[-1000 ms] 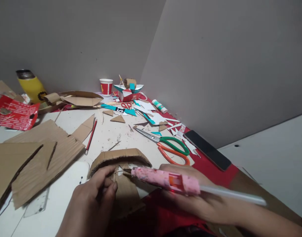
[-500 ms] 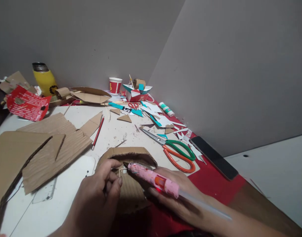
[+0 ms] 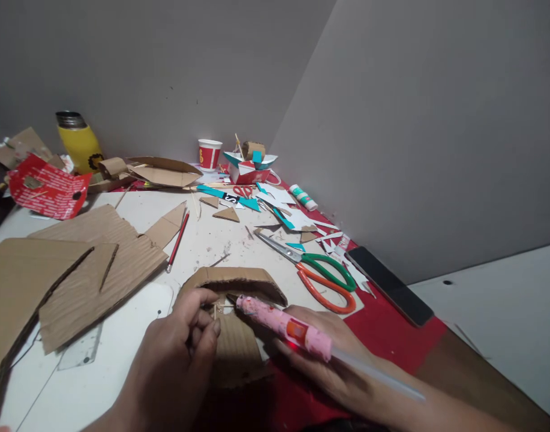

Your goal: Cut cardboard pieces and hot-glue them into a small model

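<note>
Two thin pale sticks (image 3: pixel 216 312) meet at a corner between the thumb and forefinger of our left hand (image 3: pixel 182 339), pinched narrow. Our right hand (image 3: pixel 333 378) wraps a mottled pink glue gun (image 3: pixel 277 320) — a smooth, translucent rod (image 3: pixel 378 373) juts from its back, and its dark nozzle (image 3: pixel 231 298) points close by the sticks. Just beyond curves a cardboard arch (image 3: pixel 234 276); below lies ridged cardboard (image 3: pixel 239 342). We have torn, corrugated sheets (image 3: pixel 131 258) leftward, steel scissors (image 3: pixel 297 258) rightward. Our white surface (image 3: pixel 207 234) is crumb-strewn, red-covered along one side — plain grey walls (image 3: pixel 167 60) meet behind.
</note>
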Motion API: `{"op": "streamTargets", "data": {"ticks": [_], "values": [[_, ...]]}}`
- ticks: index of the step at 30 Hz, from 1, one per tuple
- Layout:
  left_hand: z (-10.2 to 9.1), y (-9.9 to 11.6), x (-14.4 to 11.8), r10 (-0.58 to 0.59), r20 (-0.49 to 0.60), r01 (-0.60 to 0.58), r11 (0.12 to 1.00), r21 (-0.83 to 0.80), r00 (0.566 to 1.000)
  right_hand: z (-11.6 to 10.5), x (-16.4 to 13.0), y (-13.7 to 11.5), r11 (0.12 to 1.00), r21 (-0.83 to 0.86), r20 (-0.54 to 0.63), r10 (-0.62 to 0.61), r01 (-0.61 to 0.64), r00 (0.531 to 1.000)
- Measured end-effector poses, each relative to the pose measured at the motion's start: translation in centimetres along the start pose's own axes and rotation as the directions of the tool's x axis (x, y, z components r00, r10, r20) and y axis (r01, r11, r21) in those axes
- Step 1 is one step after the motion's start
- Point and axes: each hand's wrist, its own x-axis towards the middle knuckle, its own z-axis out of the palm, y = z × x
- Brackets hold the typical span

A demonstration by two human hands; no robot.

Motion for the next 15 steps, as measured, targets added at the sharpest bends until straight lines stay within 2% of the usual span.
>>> {"op": "streamTargets", "data": {"ticks": [5,11,15], "values": [[0.10,-0.11,-0.02,-0.028,0.010,0.028,1.000,0.012,1.000,0.06,0.03,-0.03,1.000,0.010,0.003,-0.008,0.008,1.000],[0.17,-0.64,0.01,0.003,0.010,-0.003,1.000,0.015,1.000,0.23,0.17,0.06,0.999,-0.034,-0.019,-0.037,0.036,0.999],[0.13,-0.52,0.02,-0.006,0.022,0.006,1.000,0.018,1.000,-0.35,-0.18,-0.03,1.000,0.001,-0.042,-0.009,0.009,0.999]]}}
